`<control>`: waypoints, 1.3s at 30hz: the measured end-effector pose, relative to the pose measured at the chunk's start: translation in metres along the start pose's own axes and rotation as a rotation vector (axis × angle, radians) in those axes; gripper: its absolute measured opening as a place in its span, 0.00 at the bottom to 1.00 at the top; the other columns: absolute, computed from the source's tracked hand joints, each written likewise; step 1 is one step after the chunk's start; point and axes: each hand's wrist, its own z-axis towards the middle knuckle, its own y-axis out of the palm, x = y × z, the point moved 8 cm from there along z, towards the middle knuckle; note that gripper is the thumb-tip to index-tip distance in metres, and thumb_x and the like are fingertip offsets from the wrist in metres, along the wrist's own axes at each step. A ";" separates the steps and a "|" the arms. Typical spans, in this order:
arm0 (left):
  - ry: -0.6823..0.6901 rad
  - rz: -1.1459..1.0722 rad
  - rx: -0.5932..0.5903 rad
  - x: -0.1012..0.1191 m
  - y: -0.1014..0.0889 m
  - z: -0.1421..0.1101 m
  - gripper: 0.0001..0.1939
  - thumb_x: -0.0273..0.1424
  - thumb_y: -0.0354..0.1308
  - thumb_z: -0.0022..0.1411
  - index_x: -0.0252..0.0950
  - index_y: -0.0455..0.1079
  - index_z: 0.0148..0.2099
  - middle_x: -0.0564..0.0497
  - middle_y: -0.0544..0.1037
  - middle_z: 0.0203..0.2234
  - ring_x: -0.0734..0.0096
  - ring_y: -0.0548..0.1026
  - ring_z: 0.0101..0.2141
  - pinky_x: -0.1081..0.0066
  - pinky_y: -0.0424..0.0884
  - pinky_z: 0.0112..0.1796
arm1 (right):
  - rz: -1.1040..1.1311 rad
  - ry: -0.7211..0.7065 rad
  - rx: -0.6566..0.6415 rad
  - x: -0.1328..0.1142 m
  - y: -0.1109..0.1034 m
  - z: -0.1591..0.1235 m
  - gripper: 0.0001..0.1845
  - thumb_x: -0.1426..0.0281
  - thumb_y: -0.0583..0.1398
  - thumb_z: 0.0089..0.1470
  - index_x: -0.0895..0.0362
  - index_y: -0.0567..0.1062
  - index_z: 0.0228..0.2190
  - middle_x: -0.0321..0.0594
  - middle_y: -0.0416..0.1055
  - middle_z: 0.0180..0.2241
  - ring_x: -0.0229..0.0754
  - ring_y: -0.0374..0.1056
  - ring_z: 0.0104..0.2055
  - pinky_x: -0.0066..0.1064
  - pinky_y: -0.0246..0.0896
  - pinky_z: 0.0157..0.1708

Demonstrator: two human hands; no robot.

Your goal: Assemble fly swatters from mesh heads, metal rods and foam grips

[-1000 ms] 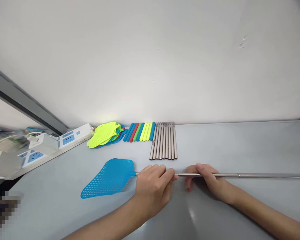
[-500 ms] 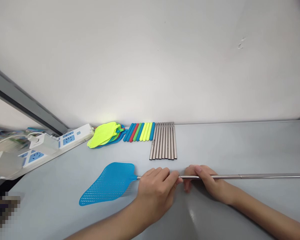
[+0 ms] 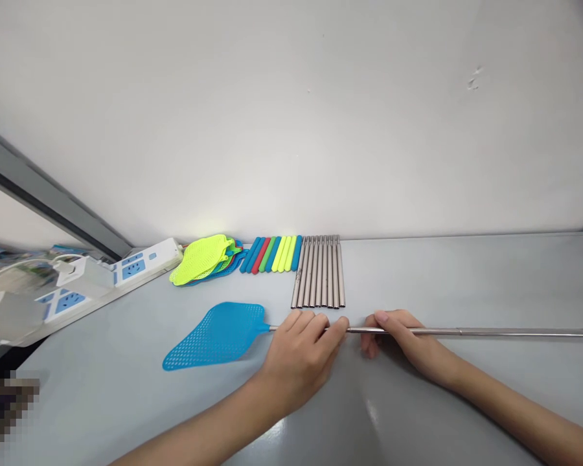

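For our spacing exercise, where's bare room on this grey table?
Bare: right of the silver metal tubes, behind the thin metal rod; between white plastic power strip and blue perforated plastic swatter head. Crowded: at the back, from strip to tubes.

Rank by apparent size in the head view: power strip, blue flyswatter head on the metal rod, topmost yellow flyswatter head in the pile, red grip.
1. Power strip
2. Blue flyswatter head
3. Yellow flyswatter head
4. Red grip
The blue head is nearer the camera, so its true size against the yellow is unsure.
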 end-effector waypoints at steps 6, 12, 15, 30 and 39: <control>-0.064 0.015 -0.036 -0.024 0.000 0.008 0.11 0.31 0.42 0.60 0.35 0.63 0.41 0.50 0.68 0.27 0.70 0.63 0.30 0.68 0.56 0.33 | 0.055 0.012 0.046 0.008 -0.004 0.003 0.26 0.61 0.43 0.56 0.61 0.71 0.21 0.39 0.67 0.19 0.36 0.62 0.24 0.28 0.55 0.29; -0.090 0.072 -0.027 -0.045 -0.003 0.013 0.11 0.32 0.42 0.60 0.34 0.64 0.37 0.49 0.68 0.28 0.69 0.62 0.32 0.66 0.55 0.37 | 0.131 0.028 0.095 0.014 -0.008 0.002 0.25 0.61 0.44 0.56 0.61 0.71 0.21 0.39 0.66 0.19 0.36 0.62 0.24 0.27 0.55 0.28; -0.074 0.068 -0.042 -0.046 0.002 0.011 0.11 0.29 0.41 0.60 0.34 0.64 0.37 0.50 0.67 0.27 0.69 0.61 0.31 0.67 0.55 0.36 | 0.136 0.034 0.136 0.013 -0.011 0.001 0.24 0.61 0.45 0.55 0.61 0.71 0.21 0.38 0.66 0.19 0.36 0.61 0.24 0.27 0.55 0.27; -0.103 -0.001 0.000 -0.025 0.006 0.000 0.09 0.23 0.43 0.57 0.34 0.64 0.32 0.52 0.67 0.23 0.71 0.58 0.26 0.70 0.52 0.28 | 0.017 -0.008 -0.036 0.006 0.001 -0.002 0.29 0.58 0.38 0.56 0.61 0.71 0.23 0.41 0.67 0.21 0.39 0.64 0.27 0.30 0.56 0.32; -0.231 -0.044 0.036 -0.012 0.001 -0.006 0.10 0.21 0.43 0.55 0.35 0.64 0.28 0.53 0.65 0.19 0.72 0.56 0.23 0.69 0.50 0.26 | -0.047 -0.033 -0.053 -0.003 0.007 -0.007 0.34 0.59 0.32 0.56 0.60 0.70 0.23 0.42 0.67 0.24 0.41 0.63 0.30 0.33 0.55 0.36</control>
